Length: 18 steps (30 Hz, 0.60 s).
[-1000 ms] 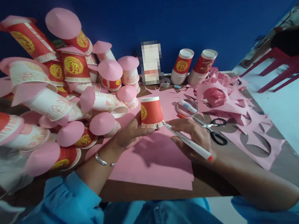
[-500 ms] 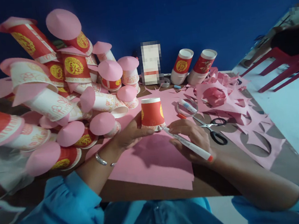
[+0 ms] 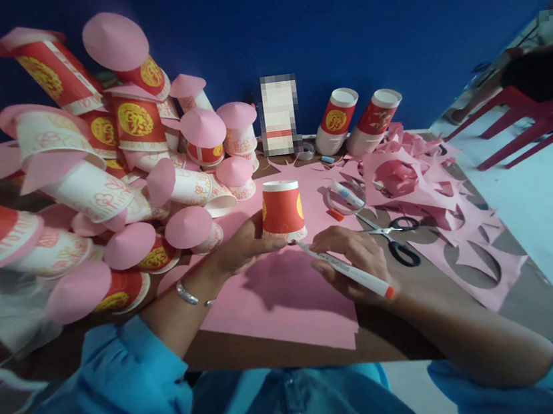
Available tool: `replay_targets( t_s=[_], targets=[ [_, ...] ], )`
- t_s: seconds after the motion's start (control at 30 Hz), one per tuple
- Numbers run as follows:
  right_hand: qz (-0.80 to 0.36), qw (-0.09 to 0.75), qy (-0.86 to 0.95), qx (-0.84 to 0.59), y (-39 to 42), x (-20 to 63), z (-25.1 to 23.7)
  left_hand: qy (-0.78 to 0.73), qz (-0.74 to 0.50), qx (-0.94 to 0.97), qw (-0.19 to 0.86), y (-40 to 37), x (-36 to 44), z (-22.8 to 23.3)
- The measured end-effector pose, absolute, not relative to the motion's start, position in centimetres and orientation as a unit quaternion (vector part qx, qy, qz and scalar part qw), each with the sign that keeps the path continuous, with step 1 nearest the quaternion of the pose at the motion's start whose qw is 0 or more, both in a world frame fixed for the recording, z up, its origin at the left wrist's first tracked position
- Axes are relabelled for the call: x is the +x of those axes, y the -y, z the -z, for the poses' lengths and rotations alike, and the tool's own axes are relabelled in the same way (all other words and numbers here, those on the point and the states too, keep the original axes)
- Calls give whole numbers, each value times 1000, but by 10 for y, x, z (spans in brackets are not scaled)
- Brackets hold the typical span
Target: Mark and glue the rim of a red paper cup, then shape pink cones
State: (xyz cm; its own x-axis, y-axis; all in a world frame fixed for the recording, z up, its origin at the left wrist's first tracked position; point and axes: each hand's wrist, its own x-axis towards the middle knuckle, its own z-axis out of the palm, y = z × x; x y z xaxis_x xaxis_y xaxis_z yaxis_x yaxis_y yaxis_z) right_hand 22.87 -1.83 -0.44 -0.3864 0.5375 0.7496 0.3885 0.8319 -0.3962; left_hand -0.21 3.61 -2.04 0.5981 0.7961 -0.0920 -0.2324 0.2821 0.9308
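A red paper cup (image 3: 281, 210) with a gold emblem stands upside down on a pink paper sheet (image 3: 288, 299). My left hand (image 3: 241, 246) presses against the cup's lower left side and holds it in place. My right hand (image 3: 358, 261) grips a white marker (image 3: 344, 268) with an orange end; its tip touches the paper at the cup's rim, lower right. Both arms wear blue sleeves, and a bracelet sits on my left wrist.
A big pile of cups with pink cone lids (image 3: 116, 179) fills the left. Black scissors (image 3: 396, 239), a glue stick on a tape ring (image 3: 346, 195), pink scraps (image 3: 419, 183) and two cup stacks (image 3: 356, 120) lie right. A person and red chairs (image 3: 532, 115) are at far right.
The marker tip has slid leftward and nearer along the cup's rim, and my right hand moved slightly toward me. My left hand has stayed on the cup.
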Motion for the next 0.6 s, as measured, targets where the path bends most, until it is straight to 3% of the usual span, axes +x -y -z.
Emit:
replay_targets(
  t_s=[0.6],
  targets=[
    [-71,479,830,-278,17,228,1,-285,-330,547,714,-37,-5,22]
  ],
)
